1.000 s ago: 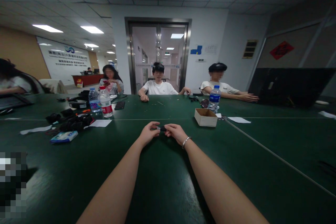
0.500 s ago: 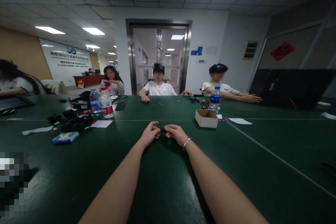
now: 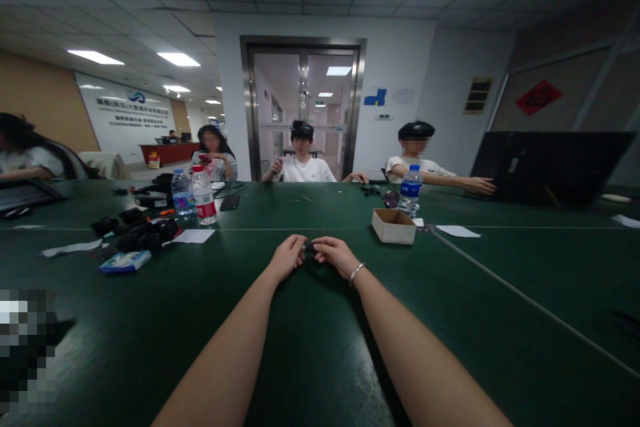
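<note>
A small black object [image 3: 309, 247], too small to name, is held just above the green table [image 3: 320, 320] between my two hands. My right hand [image 3: 340, 257], with a silver bracelet at the wrist, pinches its right end between thumb and fingers. On the other side my left hand [image 3: 287, 258] has its fingers closed at the left end, thumb and index finger together. Part of the object is hidden by the fingertips. To the right of my hands stands an open cardboard box [image 3: 393, 230].
A blue-labelled water bottle [image 3: 411, 190] stands behind the box. Two more bottles, a phone [image 3: 230, 202], black gear [image 3: 143, 233] and a blue-and-white packet [image 3: 125, 261] lie at the left. Several people sit around the table; one reaches toward a black monitor [image 3: 550, 167].
My left index finger, raised before, has come down and closed at the object. My right hand stays in place. Across the table, one person has lifted a hand.
</note>
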`<state>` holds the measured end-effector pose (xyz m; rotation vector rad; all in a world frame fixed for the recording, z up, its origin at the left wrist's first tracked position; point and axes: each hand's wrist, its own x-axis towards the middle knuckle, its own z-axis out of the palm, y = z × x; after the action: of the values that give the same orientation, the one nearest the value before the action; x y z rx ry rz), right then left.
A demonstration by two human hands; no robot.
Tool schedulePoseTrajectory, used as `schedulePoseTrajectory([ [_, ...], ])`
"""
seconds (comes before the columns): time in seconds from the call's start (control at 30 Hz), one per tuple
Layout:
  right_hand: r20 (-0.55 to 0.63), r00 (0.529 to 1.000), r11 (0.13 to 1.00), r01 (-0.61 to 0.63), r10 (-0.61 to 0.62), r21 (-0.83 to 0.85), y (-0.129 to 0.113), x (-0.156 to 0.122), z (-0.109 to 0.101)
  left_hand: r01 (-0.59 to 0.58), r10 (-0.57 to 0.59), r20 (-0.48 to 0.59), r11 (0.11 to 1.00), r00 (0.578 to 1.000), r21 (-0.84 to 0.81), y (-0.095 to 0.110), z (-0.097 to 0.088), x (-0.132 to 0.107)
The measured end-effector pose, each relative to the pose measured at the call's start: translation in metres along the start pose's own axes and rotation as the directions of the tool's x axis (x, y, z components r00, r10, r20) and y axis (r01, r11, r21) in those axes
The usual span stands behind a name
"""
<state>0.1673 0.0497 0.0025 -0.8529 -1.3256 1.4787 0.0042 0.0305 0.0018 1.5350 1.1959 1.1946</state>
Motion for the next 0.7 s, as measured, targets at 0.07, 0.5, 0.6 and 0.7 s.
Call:
schedulePoseTrajectory([
  [0.07, -0.028, 1.0, 1.0, 0.005, -0.004, 0.011, 0.0, 0.0001, 0.0003, -0.019, 0.019, -0.028, 1.0, 0.999, -0.014, 0.0004, 0.0, -0.0008],
  [0.5, -0.051, 0.999, 1.0, 0.011, -0.01, 0.02, 0.0011, 0.0017, -0.0012, -0.056, 0.055, -0.023, 0.998, 0.998, -0.042, 0.0012, -0.0021, -0.0025],
  [0.6, -0.02, 1.0, 1.0, 0.009, -0.009, 0.01, 0.0019, 0.0016, -0.0018, -0.023, 0.022, -0.006, 0.998, 1.0, -0.055, -0.0023, -0.0038, 0.0001],
  [0.7, -0.008, 1.0, 1.0, 0.018, -0.018, 0.014, 0.0022, 0.0009, -0.0018, 0.025, -0.026, -0.009, 0.998, 1.0, -0.061, -0.0053, -0.0032, 0.0035],
])
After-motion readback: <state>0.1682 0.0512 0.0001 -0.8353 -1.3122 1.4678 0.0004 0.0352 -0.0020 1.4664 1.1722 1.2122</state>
